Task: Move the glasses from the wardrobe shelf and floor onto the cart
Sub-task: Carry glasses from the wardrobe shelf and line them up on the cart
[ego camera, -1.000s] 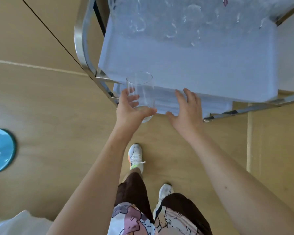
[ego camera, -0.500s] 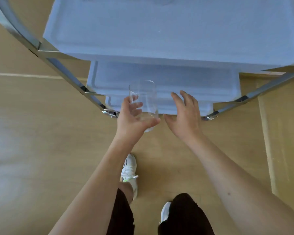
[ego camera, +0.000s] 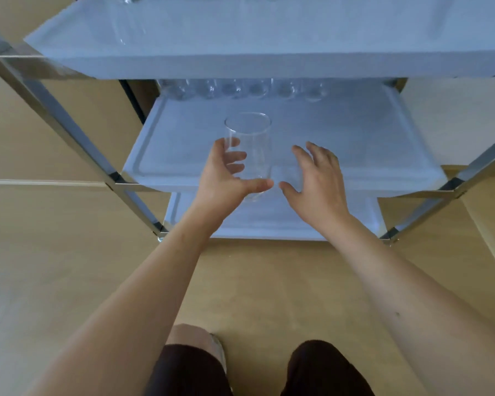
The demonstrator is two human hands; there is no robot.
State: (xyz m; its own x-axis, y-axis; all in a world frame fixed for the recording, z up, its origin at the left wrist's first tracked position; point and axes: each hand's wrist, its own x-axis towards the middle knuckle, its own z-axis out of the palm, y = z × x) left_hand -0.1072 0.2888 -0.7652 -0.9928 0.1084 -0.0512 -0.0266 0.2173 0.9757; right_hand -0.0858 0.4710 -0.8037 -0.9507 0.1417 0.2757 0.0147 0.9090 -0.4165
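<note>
Cart's middle shelf (ego camera: pixel 355 144), left hand (ego camera: pixel 223 181) gripping glass (ego camera: pixel 247 150), seemingly upright

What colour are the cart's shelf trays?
Pale blue-white, plain; the middle tray shows it best in the head view.

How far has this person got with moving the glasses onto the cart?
Partly done: a row of glasses already stands at the back of the cart's middle shelf. In hand: the left hand holds one clear glass over that shelf, not yet set down; the right hand is open beside it. The wardrobe is out of view, so what remains is unknown.
</note>
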